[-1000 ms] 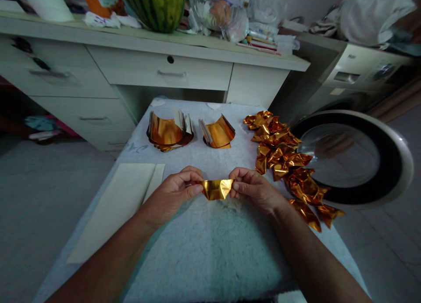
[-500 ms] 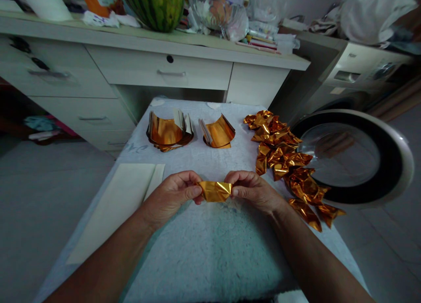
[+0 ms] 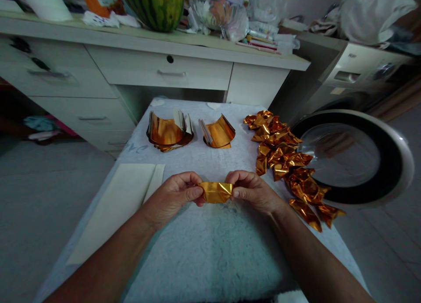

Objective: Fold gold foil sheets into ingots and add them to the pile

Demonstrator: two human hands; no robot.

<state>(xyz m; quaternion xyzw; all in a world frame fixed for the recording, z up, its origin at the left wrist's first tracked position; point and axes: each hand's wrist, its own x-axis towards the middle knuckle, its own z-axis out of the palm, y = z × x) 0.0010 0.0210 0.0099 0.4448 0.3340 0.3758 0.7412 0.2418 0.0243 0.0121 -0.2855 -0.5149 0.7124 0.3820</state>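
A small folded piece of gold foil [image 3: 216, 192] is stretched between both hands above the cloth-covered table [image 3: 210, 250]. My left hand [image 3: 182, 191] pinches its left end between thumb and fingers. At the right end, my right hand [image 3: 248, 190] pinches it the same way. Beyond the hands stand a larger curved stack of gold sheets [image 3: 167, 132] and a smaller curved stack [image 3: 219, 133]. Several folded gold foil pieces [image 3: 283, 156] lie heaped along the table's right side.
White paper [image 3: 115, 206] lies on the table's left side. Behind is a drawer counter [image 3: 164, 42] bearing a watermelon [image 3: 154, 7] and plastic bags. A washing machine's round open door [image 3: 353, 156] borders the table at right.
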